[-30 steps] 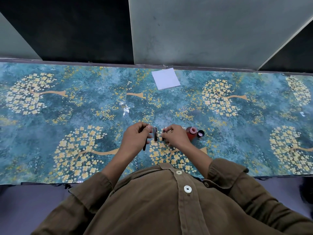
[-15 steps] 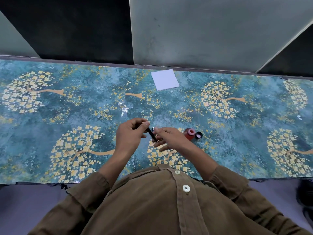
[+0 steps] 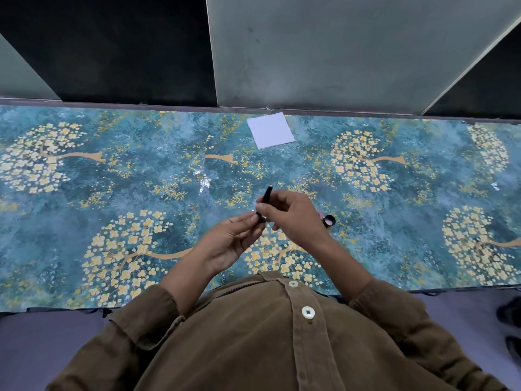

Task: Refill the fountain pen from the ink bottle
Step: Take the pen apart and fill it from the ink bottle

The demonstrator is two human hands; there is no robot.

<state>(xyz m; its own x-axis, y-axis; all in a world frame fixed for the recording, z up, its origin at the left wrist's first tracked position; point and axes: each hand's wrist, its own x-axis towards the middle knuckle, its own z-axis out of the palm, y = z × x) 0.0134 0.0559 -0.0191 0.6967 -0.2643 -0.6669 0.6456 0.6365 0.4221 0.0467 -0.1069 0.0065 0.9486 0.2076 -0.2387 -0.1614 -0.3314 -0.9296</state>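
My right hand (image 3: 293, 218) grips a slim black fountain pen (image 3: 266, 196) above the table, its far end pointing away from me. My left hand (image 3: 228, 241) lies palm up just left of it, and its thumb and fingertips pinch the pen's near end. The red ink bottle (image 3: 320, 213) stands behind my right hand, with only a pink sliver of it showing. Its black cap (image 3: 329, 220) lies on the table right beside it.
A white square of paper (image 3: 270, 130) lies at the far edge of the blue floral table (image 3: 112, 193). A grey wall panel rises behind the table. My brown shirt covers the near edge.
The pen has swung up to point away from me as my right hand closed round it. My right hand now covers most of the ink bottle; my left hand has turned palm up.
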